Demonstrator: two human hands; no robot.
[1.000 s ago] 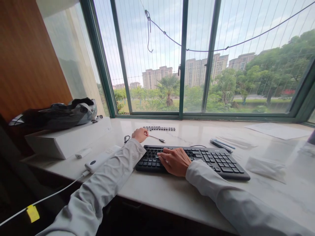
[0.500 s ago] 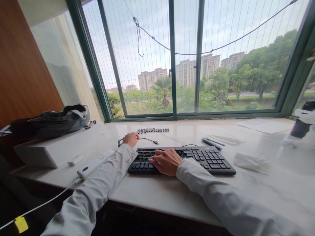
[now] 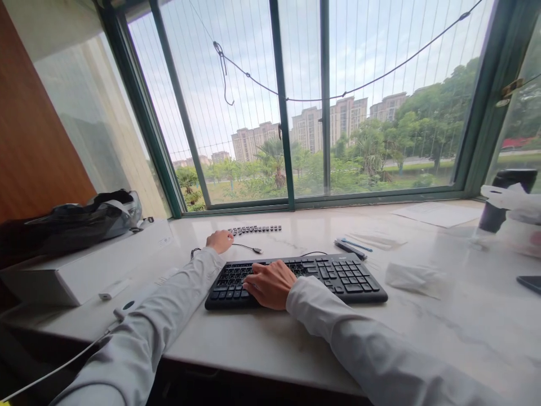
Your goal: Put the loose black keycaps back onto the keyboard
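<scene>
A black keyboard lies flat on the marble counter, with caps off some of its upper left and middle keys. My right hand rests on its left middle part, fingers bent and slightly apart over the keys; the keys under it are hidden. Beyond the keyboard, my left hand is at the left end of a row of loose black keycaps. Its fingers are drawn together by the nearest caps, and whatever is between the fingertips is too small to make out. A cable with a USB plug lies just right of that hand.
Behind the keyboard lie a blue stick and dark tools. Crumpled clear plastic sits to the right, near a dark phone-like edge. At left are a white box with a black bag on top, and a white-cabled device.
My left hand has reached a little toward the loose keycaps and now meets the row's left end. My right hand stays on the keyboard. The view has turned slightly right.
</scene>
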